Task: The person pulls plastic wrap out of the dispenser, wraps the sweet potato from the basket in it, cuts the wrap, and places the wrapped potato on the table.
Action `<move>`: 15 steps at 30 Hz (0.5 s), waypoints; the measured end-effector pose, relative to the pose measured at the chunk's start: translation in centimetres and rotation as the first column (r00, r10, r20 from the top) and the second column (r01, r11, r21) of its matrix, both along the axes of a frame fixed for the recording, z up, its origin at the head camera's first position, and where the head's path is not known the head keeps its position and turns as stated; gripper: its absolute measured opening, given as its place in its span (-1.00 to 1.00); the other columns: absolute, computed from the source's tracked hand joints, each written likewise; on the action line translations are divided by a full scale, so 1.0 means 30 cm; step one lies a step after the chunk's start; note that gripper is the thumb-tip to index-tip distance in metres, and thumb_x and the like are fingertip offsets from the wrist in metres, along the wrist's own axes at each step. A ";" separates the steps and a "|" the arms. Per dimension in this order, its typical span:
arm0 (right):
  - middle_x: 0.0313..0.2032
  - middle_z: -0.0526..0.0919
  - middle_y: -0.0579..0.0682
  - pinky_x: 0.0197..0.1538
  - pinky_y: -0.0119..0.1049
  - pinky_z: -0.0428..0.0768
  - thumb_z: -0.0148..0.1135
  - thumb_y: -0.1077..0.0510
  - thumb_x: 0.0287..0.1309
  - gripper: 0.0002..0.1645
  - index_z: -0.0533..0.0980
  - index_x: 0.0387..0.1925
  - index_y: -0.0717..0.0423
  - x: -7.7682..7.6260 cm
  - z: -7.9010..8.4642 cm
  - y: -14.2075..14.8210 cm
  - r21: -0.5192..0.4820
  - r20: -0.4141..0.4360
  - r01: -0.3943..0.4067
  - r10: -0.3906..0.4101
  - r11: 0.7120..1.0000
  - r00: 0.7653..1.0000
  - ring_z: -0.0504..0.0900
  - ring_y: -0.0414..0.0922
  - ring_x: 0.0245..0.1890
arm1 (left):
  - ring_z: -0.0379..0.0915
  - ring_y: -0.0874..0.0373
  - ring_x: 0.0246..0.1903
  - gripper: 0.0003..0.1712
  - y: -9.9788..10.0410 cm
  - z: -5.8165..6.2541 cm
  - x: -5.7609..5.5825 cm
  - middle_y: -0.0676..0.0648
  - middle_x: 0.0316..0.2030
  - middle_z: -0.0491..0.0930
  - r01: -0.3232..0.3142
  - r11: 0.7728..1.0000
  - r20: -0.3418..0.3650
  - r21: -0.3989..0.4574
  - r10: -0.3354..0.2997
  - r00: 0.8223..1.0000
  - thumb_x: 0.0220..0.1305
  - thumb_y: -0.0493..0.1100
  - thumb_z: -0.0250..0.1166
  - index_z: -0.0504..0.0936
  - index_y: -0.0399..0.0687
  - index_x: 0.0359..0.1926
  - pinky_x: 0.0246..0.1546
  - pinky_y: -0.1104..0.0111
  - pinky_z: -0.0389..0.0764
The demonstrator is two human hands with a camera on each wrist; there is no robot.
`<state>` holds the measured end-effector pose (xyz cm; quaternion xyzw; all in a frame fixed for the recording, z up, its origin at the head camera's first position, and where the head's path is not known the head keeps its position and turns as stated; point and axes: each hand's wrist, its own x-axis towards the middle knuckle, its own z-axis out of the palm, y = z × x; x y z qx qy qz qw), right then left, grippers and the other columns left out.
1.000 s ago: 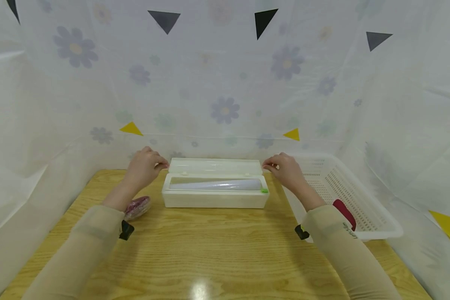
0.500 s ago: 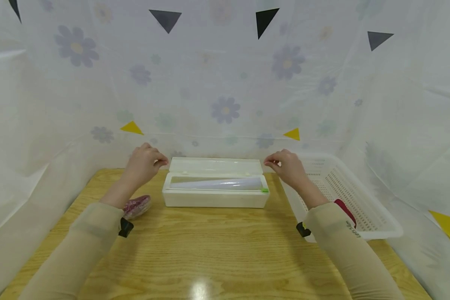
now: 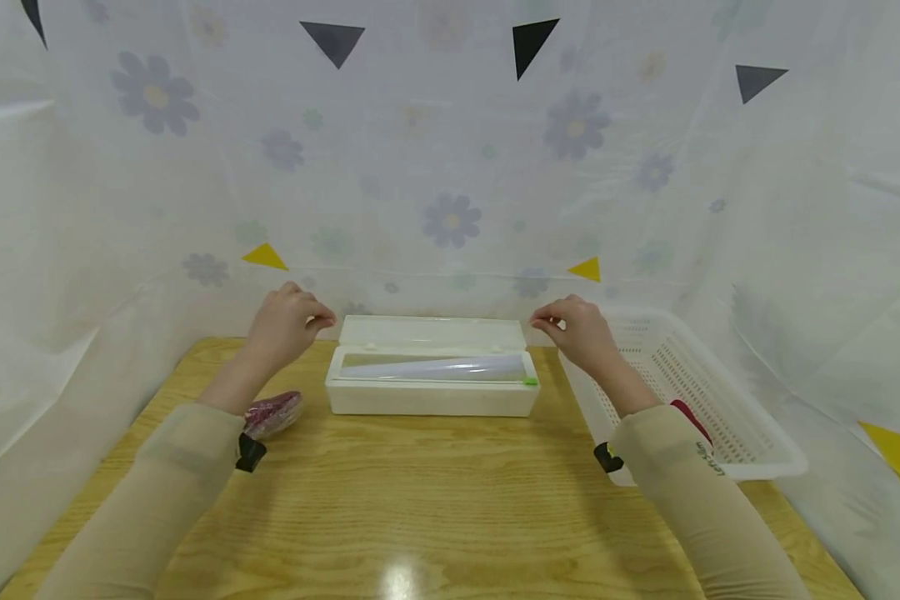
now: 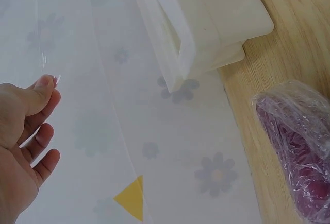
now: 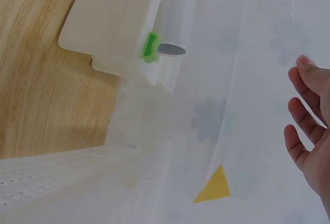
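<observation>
In the head view, my left hand and right hand are raised on either side of a white cling film dispenser. Its lid stands up at the back, and a pale roll lies inside. The left thumb and forefinger pinch clear cling film, which shows only as faint glints in the left wrist view. The right thumb and forefinger pinch too, with similar faint film above the fingertips. A green slider cutter sits at the dispenser's right end.
A purple object wrapped in clear film lies on the wooden table beside my left forearm. A white plastic basket stands at the right, partly behind my right arm, with a dark red object in it.
Both hands have risen slightly and drawn a little farther apart, away from the dispenser's ends. The dispenser, wrapped object and basket stay in place.
</observation>
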<state>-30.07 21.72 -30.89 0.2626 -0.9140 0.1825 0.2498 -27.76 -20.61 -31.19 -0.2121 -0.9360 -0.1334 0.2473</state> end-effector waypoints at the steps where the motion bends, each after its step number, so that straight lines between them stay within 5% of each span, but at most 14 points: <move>1: -0.37 0.69 0.02 -0.29 -0.15 0.50 0.30 0.15 0.12 -0.86 0.68 -0.30 0.12 -0.001 0.001 0.000 0.002 -0.004 -0.001 0.001 1.000 1.000 0.51 -0.07 -0.35 | 0.40 -0.06 -0.28 -0.89 0.000 0.001 0.000 -0.10 -0.43 0.65 0.001 1.000 -0.006 0.000 -0.001 1.000 0.17 -0.22 0.33 0.76 -0.12 -0.31 -0.18 0.01 0.39; 15: -0.39 0.70 0.05 -0.32 -0.16 0.48 0.32 0.18 0.09 -0.86 0.68 -0.32 0.16 0.004 0.031 -0.003 0.010 -0.075 -0.030 0.031 0.999 0.997 0.51 -0.05 -0.39 | 0.40 -0.07 -0.32 -0.91 0.002 0.025 0.011 -0.14 -0.43 0.67 0.018 1.000 -0.072 0.006 -0.017 0.997 0.15 -0.25 0.34 0.75 -0.16 -0.34 -0.20 0.04 0.41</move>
